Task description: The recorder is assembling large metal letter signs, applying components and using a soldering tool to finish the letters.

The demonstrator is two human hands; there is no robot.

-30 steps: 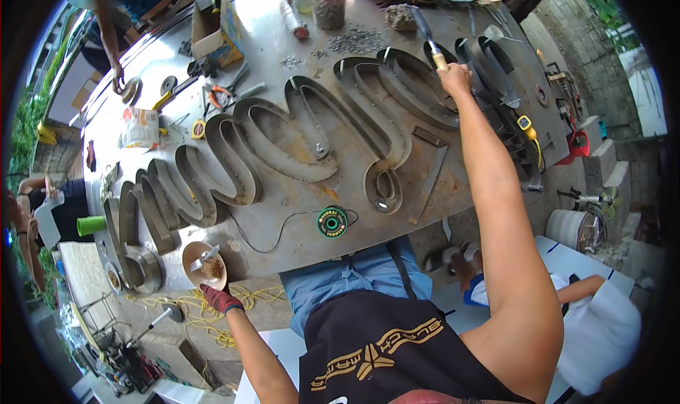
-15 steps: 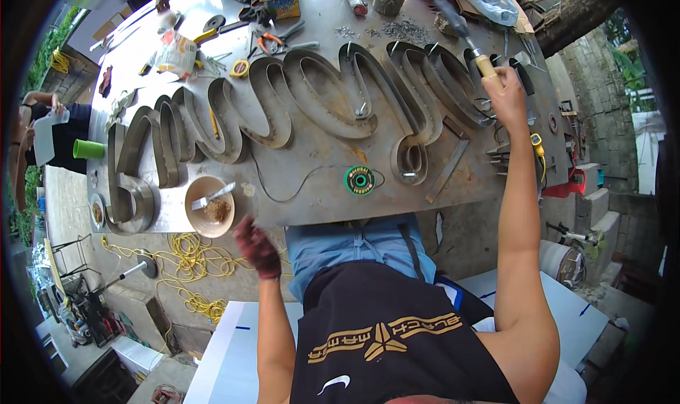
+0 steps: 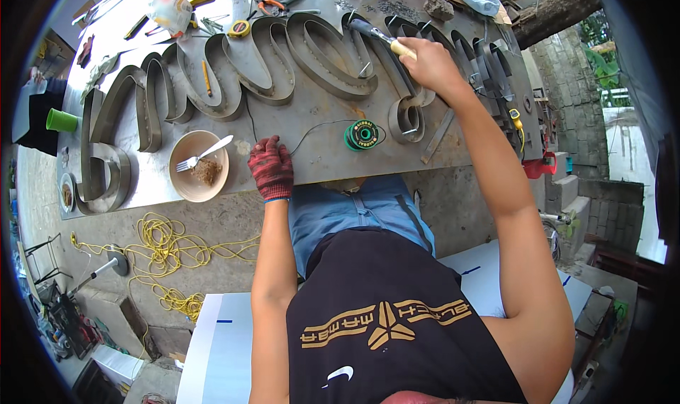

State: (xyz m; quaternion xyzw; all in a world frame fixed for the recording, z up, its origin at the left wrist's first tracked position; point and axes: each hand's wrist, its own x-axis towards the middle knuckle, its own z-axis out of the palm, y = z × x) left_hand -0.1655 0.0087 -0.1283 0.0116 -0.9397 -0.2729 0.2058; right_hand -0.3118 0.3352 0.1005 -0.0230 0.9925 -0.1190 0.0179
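Note:
My right hand [image 3: 433, 65] is closed round the wooden handle of a soldering iron [image 3: 379, 37]. Its grey metal end points left, over the upper rim of a large script-shaped metal lettering [image 3: 268, 96]. Whether the tip touches the strip, I cannot tell. In a red and black knitted glove, my left hand [image 3: 271, 169] rests at the near table edge. Its fingers curl down over a thin dark solder wire [image 3: 312, 129]; the fingertips are hidden. This wire runs to a green spool [image 3: 361, 135] lying to the right of that hand.
A bowl [image 3: 178, 175] with a fork and brown food stands left of the glove. A pencil [image 3: 206, 78] lies inside the lettering. Farther back are a yellow tape measure [image 3: 240, 28], orange-handled pliers [image 3: 269, 7] and a plastic bag [image 3: 170, 10]. A yellow cord [image 3: 166, 244] lies coiled on the floor.
My right hand has swung left with the soldering iron, from the lettering's right end towards its middle. My left hand has moved up onto the table, over the wire. The view has shifted.

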